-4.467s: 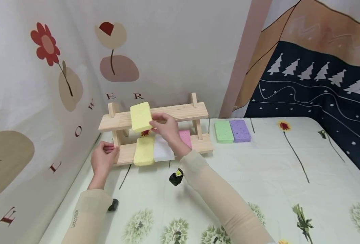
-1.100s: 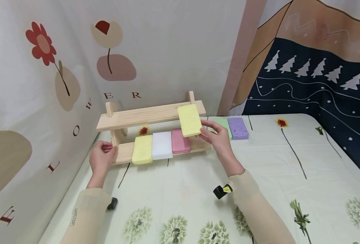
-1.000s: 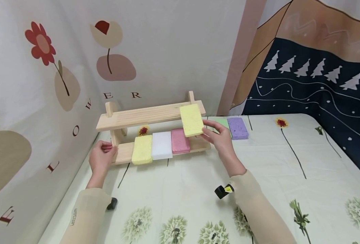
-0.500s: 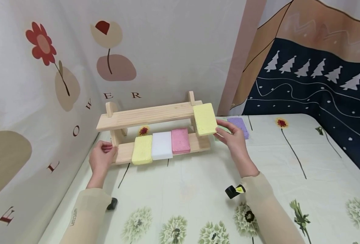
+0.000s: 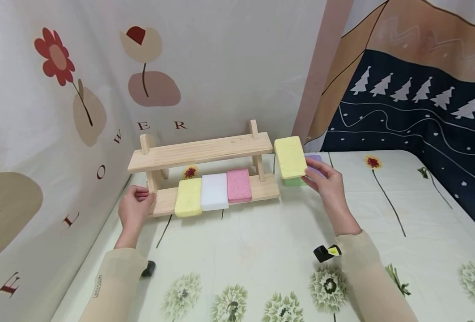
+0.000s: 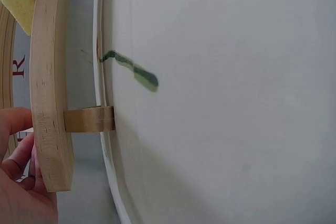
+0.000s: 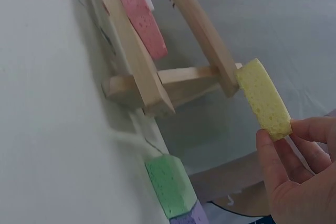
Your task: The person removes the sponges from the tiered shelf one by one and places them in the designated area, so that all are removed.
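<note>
Right hand (image 5: 332, 188) pinches a yellow sponge (image 5: 290, 157), now shifted rightward past the wooden shelf (image 5: 201, 152), partly hiding the green sponge (image 5: 293, 182) on the worktop (image 5: 253, 259); thus held in air, not set down; left hand (image 5: 134, 209) grips the shelf's left end

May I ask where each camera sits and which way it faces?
Head-worn: facing forward and down at the wooden rack; left hand and right hand show.
Worn on left wrist: facing the rack's edge; left hand shows.
Worn on right wrist: facing the held yellow sponge; right hand shows.
Head and right wrist share the green sponge.
</note>
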`<action>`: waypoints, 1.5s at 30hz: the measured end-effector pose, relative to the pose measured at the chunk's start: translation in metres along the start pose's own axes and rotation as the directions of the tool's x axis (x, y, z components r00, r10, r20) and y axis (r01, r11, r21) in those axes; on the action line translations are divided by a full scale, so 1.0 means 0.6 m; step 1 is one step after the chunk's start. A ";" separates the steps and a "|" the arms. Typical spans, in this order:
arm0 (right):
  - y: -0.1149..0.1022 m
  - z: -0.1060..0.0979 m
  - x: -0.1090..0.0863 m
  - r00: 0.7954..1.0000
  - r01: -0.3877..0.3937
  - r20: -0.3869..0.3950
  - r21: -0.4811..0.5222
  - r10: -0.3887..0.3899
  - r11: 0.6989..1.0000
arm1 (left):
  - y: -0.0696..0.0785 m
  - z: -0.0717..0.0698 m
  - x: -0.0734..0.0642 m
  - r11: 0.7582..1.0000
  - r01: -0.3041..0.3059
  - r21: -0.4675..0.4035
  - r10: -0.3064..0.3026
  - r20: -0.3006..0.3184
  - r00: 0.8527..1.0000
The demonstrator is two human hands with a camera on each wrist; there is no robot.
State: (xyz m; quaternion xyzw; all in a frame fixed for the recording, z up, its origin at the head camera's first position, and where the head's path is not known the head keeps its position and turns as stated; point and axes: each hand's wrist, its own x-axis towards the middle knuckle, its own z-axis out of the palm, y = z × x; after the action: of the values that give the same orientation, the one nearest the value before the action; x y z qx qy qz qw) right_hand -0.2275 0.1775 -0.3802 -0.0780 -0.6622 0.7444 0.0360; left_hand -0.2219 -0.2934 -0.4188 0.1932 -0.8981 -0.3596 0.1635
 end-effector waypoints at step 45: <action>0.006 -0.160 0.026 0.972 -0.041 -0.226 0.077 0.057 0.996 | -0.002 0.002 0.000 1.000 -0.007 0.005 0.007 -0.008 1.000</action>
State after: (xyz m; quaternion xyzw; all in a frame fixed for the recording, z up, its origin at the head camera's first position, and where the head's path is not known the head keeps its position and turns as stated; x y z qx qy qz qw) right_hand -0.2273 0.2736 -0.3954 -0.1779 -0.6244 0.7545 0.0961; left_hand -0.2224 -0.2935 -0.4205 0.1918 -0.8990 -0.3561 0.1677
